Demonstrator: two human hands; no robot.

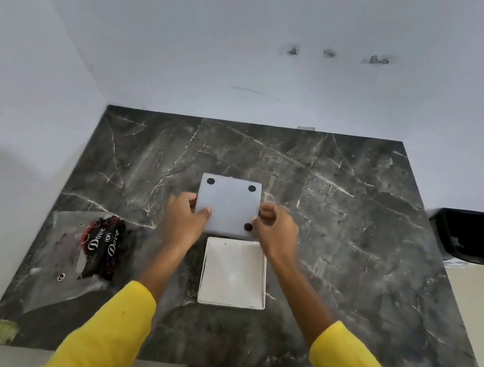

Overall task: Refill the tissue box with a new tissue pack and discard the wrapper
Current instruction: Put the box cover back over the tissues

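Both my hands grip a white square base panel (228, 203) with black round feet at its corners. My left hand (186, 222) holds its left edge and my right hand (274, 232) its right edge, over the dark marble table (348, 265). Just below it, nearer to me, the white tissue box shell (233, 273) lies on the table, its hollow side up and nothing visible inside. To the left lies a clear plastic wrapper (62, 255) with a black and red printed pack (103, 248) on it.
A black waste bin (478, 237) stands on the floor beyond the table's right edge. White walls close off the table at the back and left. A green-yellow patch (1, 332) marks the table's near left corner.
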